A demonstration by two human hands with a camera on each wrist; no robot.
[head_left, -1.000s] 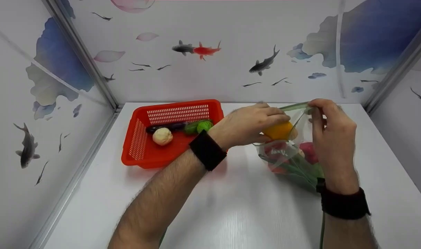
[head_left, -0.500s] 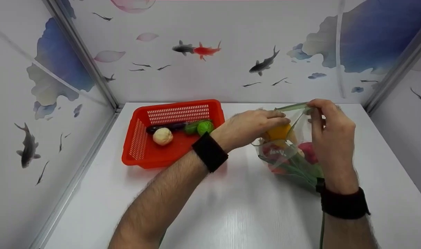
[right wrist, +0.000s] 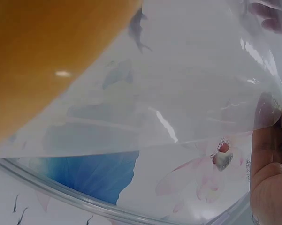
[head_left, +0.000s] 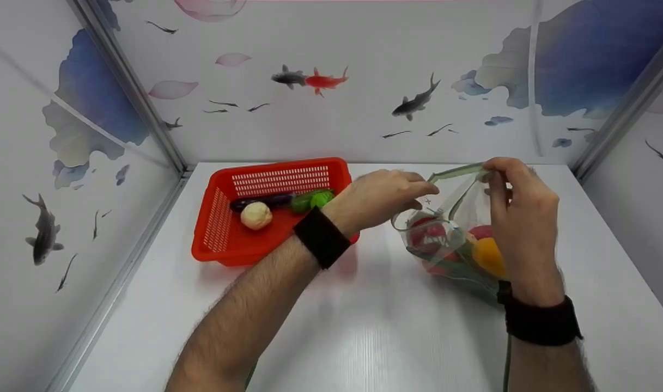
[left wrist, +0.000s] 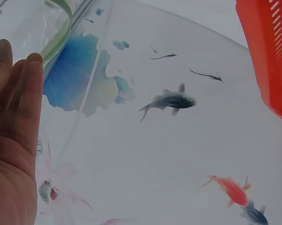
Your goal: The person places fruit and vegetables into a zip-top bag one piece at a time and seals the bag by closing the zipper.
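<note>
A clear plastic bag with a green edge (head_left: 455, 172) leans on the table at the right, its mouth gaping. At its top edge my right hand (head_left: 524, 218) pinches the rim between thumb and fingers; the right wrist view shows this hand (right wrist: 272, 164) at the film's edge. Inside the bag lie a yellow-orange rounded piece of produce (head_left: 488, 257), a red piece (head_left: 426, 234) and a pinkish one (head_left: 479, 233), seen through the film. My left hand (head_left: 377, 198) holds nothing, its fingers extended beside the bag's mouth. In the left wrist view its fingertips come close to the green edge (left wrist: 56, 42).
Left of the bag stands a red plastic basket (head_left: 219, 218). In it are an eggplant (head_left: 274, 200), a pale round vegetable (head_left: 256, 215), a cucumber-like green piece (head_left: 301, 203) and a green cabbage-like ball (head_left: 321, 198). Printed panels (head_left: 364, 109) wall in the table.
The yellow-orange piece has left my left hand and dropped deeper into the bag, down and right. My left hand has drawn back left from the mouth. My right hand stays on the rim.
</note>
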